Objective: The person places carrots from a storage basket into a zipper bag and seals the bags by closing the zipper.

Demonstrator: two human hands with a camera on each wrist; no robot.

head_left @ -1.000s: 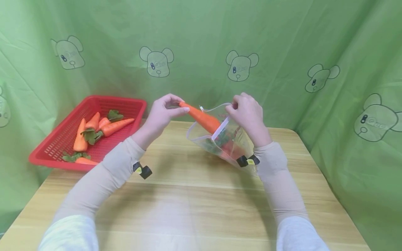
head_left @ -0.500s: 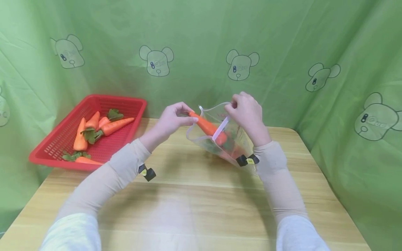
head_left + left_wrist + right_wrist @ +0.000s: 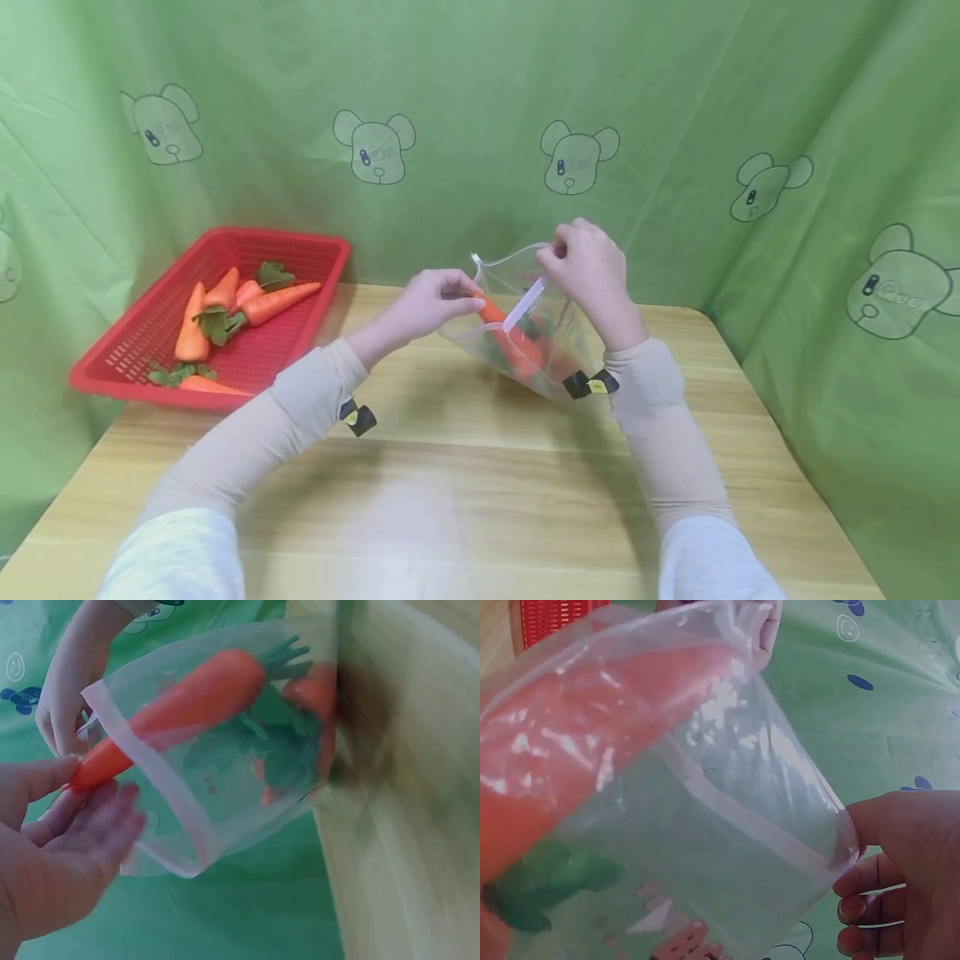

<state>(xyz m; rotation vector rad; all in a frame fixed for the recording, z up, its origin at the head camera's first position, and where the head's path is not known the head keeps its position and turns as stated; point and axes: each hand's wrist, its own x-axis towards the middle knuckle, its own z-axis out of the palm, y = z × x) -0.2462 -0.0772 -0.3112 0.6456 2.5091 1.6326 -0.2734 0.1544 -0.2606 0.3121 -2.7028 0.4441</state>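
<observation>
Head view: L hand (image 3: 435,304) pinches the thin tip of a carrot (image 3: 492,312), which slants down thru the mouth of a clear bag (image 3: 570,333), most of it already inside. R hand (image 3: 588,267) grips the bag's rim on the far R, mouth spread btwn the two sides. Red basket (image 3: 255,358) sits off to the person's L on the wooden surface (image 3: 420,500), w/ spare carrots (image 3: 281,302) in it; green curtain (image 3: 465,67) behind.

L wrist view: thumb + fingertips on the tip, carrot's leafy end deep in the bag, more orange pcs & green leaves down at the bottom. Pale strip (image 3: 176,791) runs along the mouth.

R wrist view: thumb & fingers pinch the bag's edge, other fingers curled under; orange + a green leaf (image 3: 562,881) show thru the shiny plastic.
</observation>
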